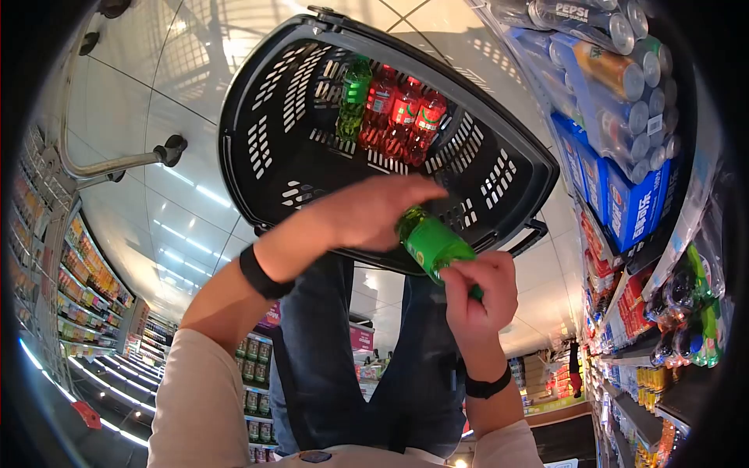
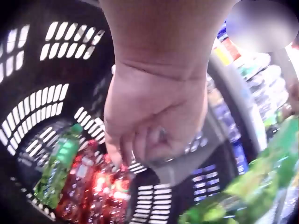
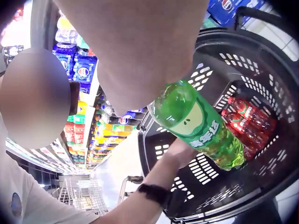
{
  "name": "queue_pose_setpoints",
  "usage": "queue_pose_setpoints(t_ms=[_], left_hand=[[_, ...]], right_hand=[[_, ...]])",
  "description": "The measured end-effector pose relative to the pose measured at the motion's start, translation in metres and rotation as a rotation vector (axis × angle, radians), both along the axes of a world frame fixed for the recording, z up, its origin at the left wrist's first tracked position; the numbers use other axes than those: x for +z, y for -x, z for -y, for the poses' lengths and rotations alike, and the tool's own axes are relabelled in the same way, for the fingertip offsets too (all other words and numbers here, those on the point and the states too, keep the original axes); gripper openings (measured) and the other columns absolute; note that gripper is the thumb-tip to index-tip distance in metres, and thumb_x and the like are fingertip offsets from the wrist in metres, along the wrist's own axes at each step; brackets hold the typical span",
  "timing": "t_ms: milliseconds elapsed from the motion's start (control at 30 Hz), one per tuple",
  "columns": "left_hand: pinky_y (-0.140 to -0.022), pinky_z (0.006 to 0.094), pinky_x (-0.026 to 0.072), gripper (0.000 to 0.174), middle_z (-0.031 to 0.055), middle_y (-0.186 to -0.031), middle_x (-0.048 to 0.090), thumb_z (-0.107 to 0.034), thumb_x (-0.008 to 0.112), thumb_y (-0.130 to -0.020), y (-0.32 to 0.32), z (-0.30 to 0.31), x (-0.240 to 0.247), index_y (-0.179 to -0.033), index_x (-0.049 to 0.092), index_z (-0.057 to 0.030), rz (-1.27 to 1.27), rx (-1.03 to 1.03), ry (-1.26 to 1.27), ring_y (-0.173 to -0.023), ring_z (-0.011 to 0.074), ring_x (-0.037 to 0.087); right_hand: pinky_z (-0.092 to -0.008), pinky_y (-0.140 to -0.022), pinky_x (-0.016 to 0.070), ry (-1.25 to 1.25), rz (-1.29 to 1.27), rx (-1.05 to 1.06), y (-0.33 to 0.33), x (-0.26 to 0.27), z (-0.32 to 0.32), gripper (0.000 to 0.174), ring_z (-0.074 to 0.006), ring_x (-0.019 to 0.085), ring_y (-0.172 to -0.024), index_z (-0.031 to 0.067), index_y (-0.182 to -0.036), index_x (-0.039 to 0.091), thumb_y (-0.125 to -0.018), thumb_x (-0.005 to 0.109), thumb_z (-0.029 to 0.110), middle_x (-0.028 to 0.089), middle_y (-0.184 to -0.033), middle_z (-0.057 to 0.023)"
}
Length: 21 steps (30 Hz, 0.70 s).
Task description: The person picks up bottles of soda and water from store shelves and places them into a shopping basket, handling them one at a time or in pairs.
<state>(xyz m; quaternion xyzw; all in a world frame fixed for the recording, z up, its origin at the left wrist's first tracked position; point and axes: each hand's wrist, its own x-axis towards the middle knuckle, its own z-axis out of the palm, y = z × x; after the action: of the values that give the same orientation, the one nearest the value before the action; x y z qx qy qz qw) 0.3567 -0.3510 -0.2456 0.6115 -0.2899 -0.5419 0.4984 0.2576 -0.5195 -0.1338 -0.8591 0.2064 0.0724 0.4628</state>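
Observation:
My right hand (image 1: 484, 292) grips a green plastic soda bottle (image 1: 437, 248) by its cap end, holding it aslant over the near edge of the black shopping basket (image 1: 519, 144). In the right wrist view the bottle (image 3: 201, 128) shows a green label with a pale apple-shaped patch, and its base points into the basket. Over the basket is my left hand (image 1: 367, 212), fingers loosely bent beside the bottle's lower end, with nothing seen in them in the left wrist view. Inside the basket, one green bottle (image 1: 355, 97) and three red bottles (image 1: 405, 113) lie side by side.
Packs of drink cans (image 1: 616, 93) and blue Pepsi boxes (image 1: 616, 191) stand along the right, above shelves of bottles. A metal cart frame with casters (image 1: 168, 150) is on the tiled floor at left. Stocked shelves (image 1: 86, 269) line the far left.

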Motion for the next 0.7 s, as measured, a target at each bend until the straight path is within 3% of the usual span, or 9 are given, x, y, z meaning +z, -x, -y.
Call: queue_pose_setpoints(t_ms=[167, 233, 267, 300, 333, 400, 467, 567, 700], left_hand=[[-0.091, 0.0403, 0.0500, 0.063, 0.0154, -0.117, 0.060, -0.009, 0.077, -0.062, 0.007, 0.002, 0.006, -0.121, 0.054, -0.0060, 0.152, 0.010, -0.107, -0.108, 0.0359, 0.059], [-0.088, 0.0409, 0.0514, 0.060, 0.0138, -0.110, 0.064, -0.014, 0.080, -0.062, -0.001, -0.006, -0.013, -0.117, 0.057, -0.0081, 0.196, -0.042, -0.250, -0.102, 0.0337, 0.062], [-0.088, 0.0403, 0.0513, 0.061, 0.0142, -0.110, 0.063, -0.016, 0.080, -0.062, -0.003, -0.012, -0.022, -0.118, 0.056, -0.0081, 0.245, 0.079, -0.355, -0.101, 0.0340, 0.062], [-0.086, 0.0401, 0.0523, 0.062, 0.0168, -0.107, 0.065, -0.019, 0.079, -0.063, 0.001, -0.012, -0.027, -0.119, 0.055, -0.0069, 0.279, 0.079, -0.313, -0.098, 0.0353, 0.064], [-0.083, 0.0412, 0.0535, 0.063, 0.0198, -0.102, 0.066, -0.022, 0.079, -0.063, -0.021, -0.018, -0.046, -0.119, 0.054, -0.0049, 0.251, 0.089, -0.811, -0.094, 0.0364, 0.065], [-0.080, 0.0416, 0.0535, 0.063, 0.0212, -0.098, 0.067, -0.025, 0.077, -0.064, -0.023, -0.044, -0.099, -0.118, 0.055, -0.0013, 0.294, 0.314, -0.966, -0.091, 0.0369, 0.066], [-0.087, 0.0421, 0.0506, 0.062, 0.0235, -0.103, 0.066, -0.027, 0.077, -0.063, -0.028, -0.064, -0.139, -0.115, 0.055, -0.0023, 0.308, 0.486, -1.002, -0.098, 0.0361, 0.065], [-0.086, 0.0420, 0.0508, 0.062, 0.0207, -0.106, 0.067, -0.029, 0.077, -0.066, -0.036, -0.067, -0.170, -0.119, 0.055, -0.0047, 0.296, 0.418, -1.260, -0.099, 0.0352, 0.065], [-0.085, 0.0419, 0.0515, 0.061, 0.0204, -0.105, 0.067, -0.035, 0.079, -0.068, -0.028, -0.091, -0.234, -0.114, 0.058, -0.0013, 0.067, 0.367, -1.129, -0.099, 0.0363, 0.065]], right_hand=[[-0.0290, -0.059, 0.0437, -0.089, 0.075, -0.095, -0.017, -0.034, -0.010, 0.041, -0.0178, 0.053, -0.066, 0.0076, -0.107, 0.064, -0.070, 0.082, 0.010, 0.054, -0.071, -0.0031], [-0.0320, -0.067, 0.0451, 0.050, -0.132, -0.017, -0.037, -0.036, -0.013, 0.058, -0.0212, 0.053, -0.080, 0.0062, -0.125, 0.055, -0.074, 0.080, 0.014, 0.055, -0.079, -0.0055], [-0.0353, -0.077, 0.0478, 0.103, -0.216, 0.046, -0.042, -0.037, -0.013, 0.067, -0.0267, 0.051, -0.102, 0.0041, -0.135, 0.046, -0.077, 0.076, 0.015, 0.056, -0.104, -0.0132], [-0.0353, -0.077, 0.0478, 0.105, -0.224, 0.047, -0.040, -0.039, -0.012, 0.067, -0.0267, 0.051, -0.102, 0.0041, -0.135, 0.046, -0.077, 0.076, 0.015, 0.056, -0.104, -0.0132], [-0.0361, -0.081, 0.0489, 0.023, -0.221, -0.004, -0.038, -0.041, -0.012, 0.068, -0.0295, 0.049, -0.109, 0.0037, -0.137, 0.043, -0.078, 0.074, 0.014, 0.051, -0.117, -0.0166], [-0.0377, -0.088, 0.0508, -0.111, -0.267, -0.053, -0.032, -0.042, -0.008, 0.066, -0.0343, 0.046, -0.123, 0.0037, -0.139, 0.039, -0.081, 0.069, 0.012, 0.039, -0.138, -0.0211], [-0.0377, -0.087, 0.0513, -0.126, -0.302, 0.014, -0.018, -0.043, 0.001, 0.065, -0.0341, 0.047, -0.122, 0.0044, -0.139, 0.040, -0.081, 0.068, 0.011, 0.039, -0.138, -0.0206], [-0.0365, -0.087, 0.0520, -0.136, -0.359, 0.098, -0.005, -0.034, 0.007, 0.059, -0.0333, 0.050, -0.119, 0.0057, -0.136, 0.044, -0.081, 0.067, 0.006, 0.042, -0.137, -0.0191], [-0.0340, -0.085, 0.0531, -0.226, -0.374, 0.023, 0.014, -0.024, 0.025, 0.053, -0.0313, 0.054, -0.115, 0.0046, -0.131, 0.048, -0.081, 0.065, 0.001, 0.046, -0.133, -0.0185]])
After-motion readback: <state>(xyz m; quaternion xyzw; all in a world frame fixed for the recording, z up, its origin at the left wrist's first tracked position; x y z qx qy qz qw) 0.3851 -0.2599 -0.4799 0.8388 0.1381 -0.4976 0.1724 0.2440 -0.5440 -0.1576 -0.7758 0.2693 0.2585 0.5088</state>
